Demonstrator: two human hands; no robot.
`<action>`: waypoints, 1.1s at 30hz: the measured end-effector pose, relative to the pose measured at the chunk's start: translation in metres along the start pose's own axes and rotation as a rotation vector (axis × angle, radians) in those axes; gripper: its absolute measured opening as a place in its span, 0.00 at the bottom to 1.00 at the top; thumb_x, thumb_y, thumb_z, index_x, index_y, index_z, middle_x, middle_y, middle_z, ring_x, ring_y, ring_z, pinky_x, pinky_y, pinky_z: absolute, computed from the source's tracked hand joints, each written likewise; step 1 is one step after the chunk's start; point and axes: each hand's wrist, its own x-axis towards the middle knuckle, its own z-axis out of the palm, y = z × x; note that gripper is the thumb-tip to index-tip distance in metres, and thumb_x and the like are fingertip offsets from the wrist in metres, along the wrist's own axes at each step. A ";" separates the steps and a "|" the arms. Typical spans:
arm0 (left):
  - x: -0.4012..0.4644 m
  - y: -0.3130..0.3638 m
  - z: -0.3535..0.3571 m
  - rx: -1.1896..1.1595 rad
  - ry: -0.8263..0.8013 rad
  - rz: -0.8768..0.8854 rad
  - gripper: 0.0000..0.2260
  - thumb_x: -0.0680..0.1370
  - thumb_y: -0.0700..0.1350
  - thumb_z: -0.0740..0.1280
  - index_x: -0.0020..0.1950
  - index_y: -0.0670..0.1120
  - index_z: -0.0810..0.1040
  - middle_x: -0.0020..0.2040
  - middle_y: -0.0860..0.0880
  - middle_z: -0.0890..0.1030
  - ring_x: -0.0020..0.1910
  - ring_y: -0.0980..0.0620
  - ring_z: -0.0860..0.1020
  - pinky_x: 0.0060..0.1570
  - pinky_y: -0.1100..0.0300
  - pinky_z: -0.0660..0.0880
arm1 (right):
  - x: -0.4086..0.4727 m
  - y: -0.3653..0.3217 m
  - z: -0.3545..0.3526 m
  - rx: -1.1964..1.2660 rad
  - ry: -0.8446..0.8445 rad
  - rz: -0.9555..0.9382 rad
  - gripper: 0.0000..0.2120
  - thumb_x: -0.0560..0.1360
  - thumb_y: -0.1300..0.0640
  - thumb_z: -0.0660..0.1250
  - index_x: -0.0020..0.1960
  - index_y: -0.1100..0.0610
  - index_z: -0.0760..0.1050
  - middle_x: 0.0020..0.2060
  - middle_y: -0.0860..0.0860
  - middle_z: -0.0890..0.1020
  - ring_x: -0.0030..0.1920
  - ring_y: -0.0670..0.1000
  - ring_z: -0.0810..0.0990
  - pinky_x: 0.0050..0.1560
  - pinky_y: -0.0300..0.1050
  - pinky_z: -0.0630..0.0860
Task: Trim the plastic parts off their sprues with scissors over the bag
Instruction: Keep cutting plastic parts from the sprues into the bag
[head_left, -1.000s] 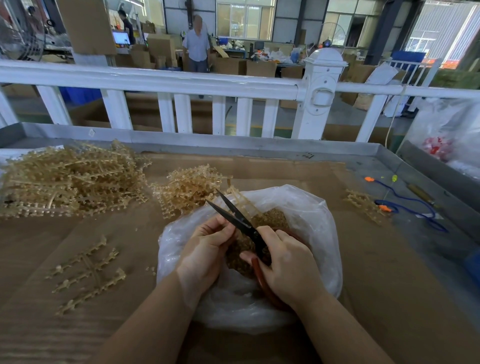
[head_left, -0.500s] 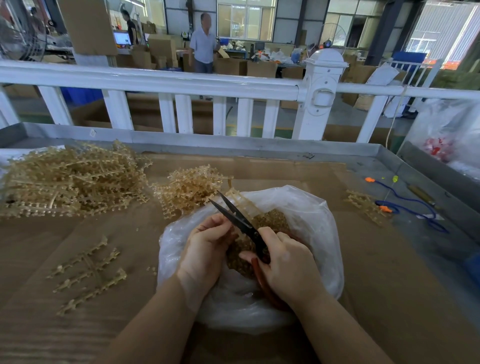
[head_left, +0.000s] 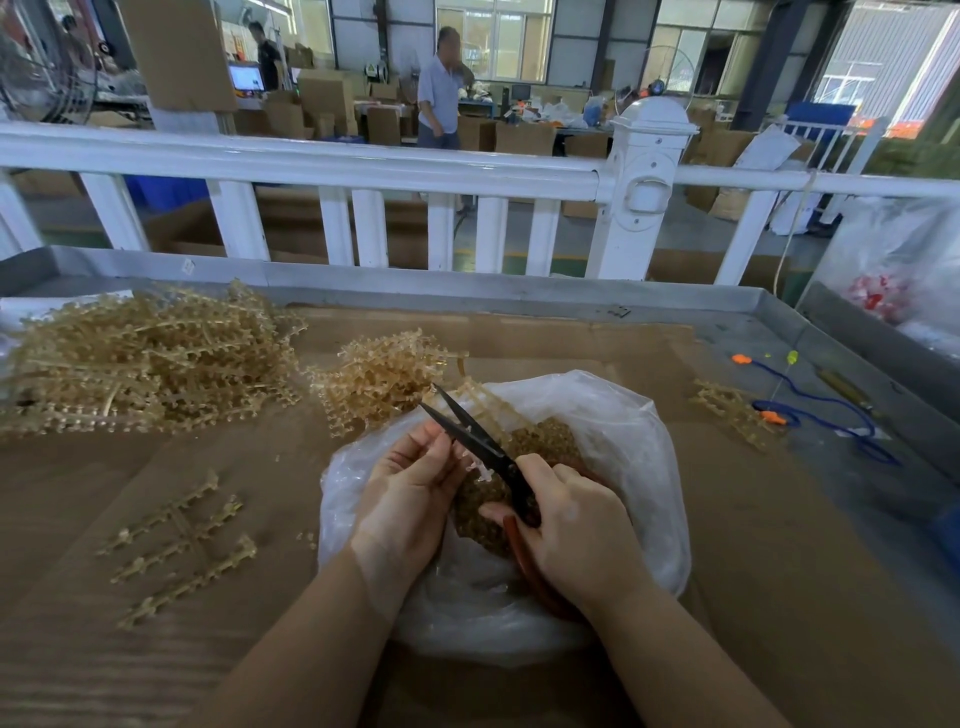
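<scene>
A clear plastic bag (head_left: 634, 431) lies open on the table, with a heap of small amber cut parts (head_left: 545, 441) inside. My left hand (head_left: 410, 488) holds a translucent amber sprue strip (head_left: 485, 402) over the bag's mouth. My right hand (head_left: 576, 530) grips the scissors (head_left: 480, 441), which have black blades and red-brown handles. The blades stand slightly apart around the strip, their tips pointing up and left. Much of the strip near my fingers is hidden by the blades.
A large pile of amber sprues (head_left: 140, 358) covers the far left, and a smaller pile (head_left: 379, 371) sits behind the bag. Bare sprue frames (head_left: 182, 545) lie at the left. A blue cord (head_left: 826, 415) and a lone sprue (head_left: 732, 410) lie right. A white railing (head_left: 363, 161) runs behind.
The scissor blades have narrowed slightly on the strip. Both hands stay over the bag. A person in the background has walked to the right.
</scene>
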 end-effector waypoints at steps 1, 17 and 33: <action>0.000 0.000 0.000 0.003 0.005 0.002 0.07 0.78 0.32 0.59 0.46 0.39 0.75 0.42 0.43 0.80 0.37 0.52 0.80 0.39 0.64 0.79 | 0.000 0.000 0.000 0.004 -0.002 -0.002 0.19 0.74 0.40 0.66 0.50 0.56 0.77 0.32 0.50 0.79 0.31 0.50 0.78 0.31 0.40 0.74; 0.004 -0.004 -0.003 0.045 -0.018 0.002 0.04 0.71 0.38 0.66 0.45 0.40 0.77 0.36 0.47 0.81 0.35 0.55 0.79 0.38 0.65 0.79 | -0.004 0.004 0.000 0.033 0.024 0.057 0.19 0.75 0.42 0.65 0.58 0.54 0.75 0.41 0.48 0.80 0.42 0.48 0.78 0.44 0.39 0.75; 0.000 -0.003 0.001 0.060 -0.021 0.021 0.03 0.73 0.36 0.63 0.41 0.41 0.76 0.36 0.44 0.79 0.38 0.50 0.77 0.43 0.60 0.79 | -0.003 0.003 -0.002 -0.029 -0.068 0.061 0.20 0.75 0.42 0.64 0.60 0.54 0.74 0.45 0.51 0.80 0.45 0.51 0.79 0.45 0.44 0.79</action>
